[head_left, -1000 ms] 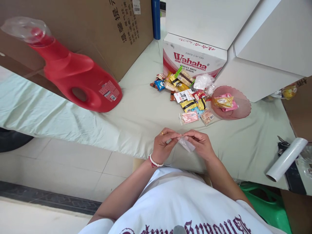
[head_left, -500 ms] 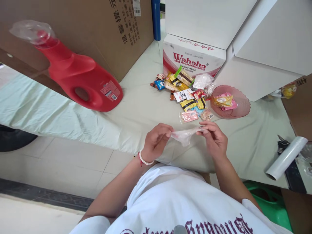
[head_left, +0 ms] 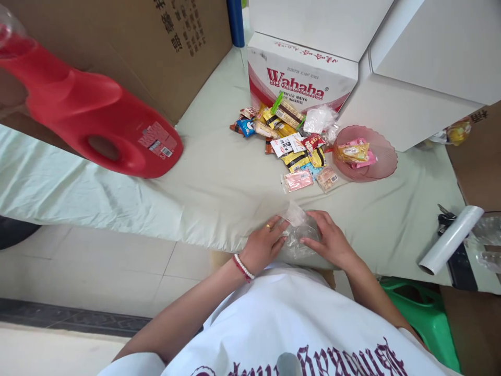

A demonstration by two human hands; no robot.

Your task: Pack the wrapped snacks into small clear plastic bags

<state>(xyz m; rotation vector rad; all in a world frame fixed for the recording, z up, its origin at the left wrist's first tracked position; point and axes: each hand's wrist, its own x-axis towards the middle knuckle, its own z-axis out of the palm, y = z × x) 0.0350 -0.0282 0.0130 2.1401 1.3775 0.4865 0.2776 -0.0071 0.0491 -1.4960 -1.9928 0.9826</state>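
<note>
A thin clear plastic bag is spread between my two hands, just over the front of the cloth-covered table. My left hand, with a ring and a beaded bracelet, holds its left side. On the opposite side, my right hand has its thumb and fingers around the film. A whitish flap of the bag sticks up between the hands. Beyond them lies a pile of wrapped snacks, with a pink packet nearest. To the right of the pile stands a pink see-through bowl with a few packets inside.
A big red jug stands at left before a brown carton. Behind the snacks is a Wahaha box. At right lie a roll of film and a dark object. A green stool is below the table's edge.
The bag was bunched, then pulled into a narrow strip between my hands. Now it is spread wider and lower, with the hands closer together. My view has shifted slightly.
</note>
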